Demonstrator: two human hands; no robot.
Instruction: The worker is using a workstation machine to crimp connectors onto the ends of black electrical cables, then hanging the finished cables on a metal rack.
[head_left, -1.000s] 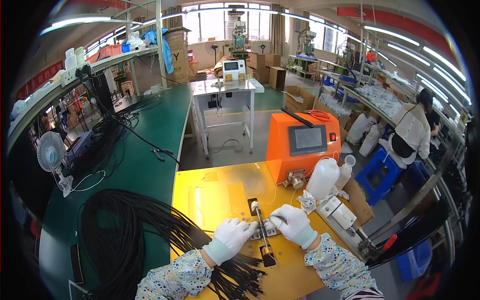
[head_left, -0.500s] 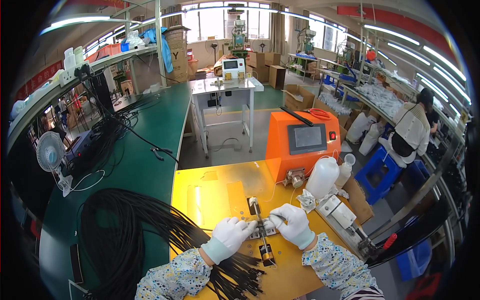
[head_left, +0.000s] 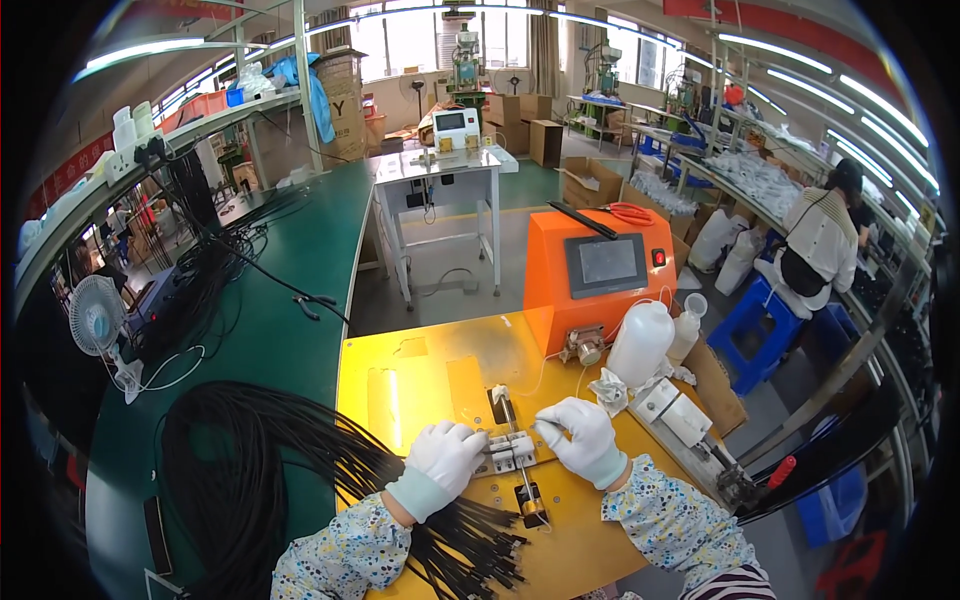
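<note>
Fixture: a small metal clamp jig (head_left: pixel 512 452) sits mid-front on the yellow worktop (head_left: pixel 420 370), directly between both hands, with a slim rod running through it from a dark slot down to a brass-coloured end (head_left: pixel 531 503); the placement looks meant to keep the work square in front of the person.
Left hand: the white-gloved left hand (head_left: pixel 445 462) rests curled against the jig's left side, fingers bent onto it, apparently steadying it; whether it grips a cable is too small to tell.
Right hand: the white-gloved right hand (head_left: pixel 585 440) is pinched closed at the jig's right edge, fingertips on a thin piece there, likely feeding or seating it.
Cables: a large loose coil of black cables (head_left: pixel 250 480) lies on the green worktop (head_left: pixel 270 300) to the left, ends fanned toward the person's left forearm, within easy reach.
Machine: an orange box with a screen (head_left: pixel 600 275) stands behind the jig.
Bottles: a white plastic bottle (head_left: pixel 640 345) and a smaller one (head_left: pixel 688 328) stand just beside the machine, right of the jig.
Beyond: a desk fan (head_left: pixel 98 318) at far left; another person (head_left: pixel 820 240) sits well apart at right.
</note>
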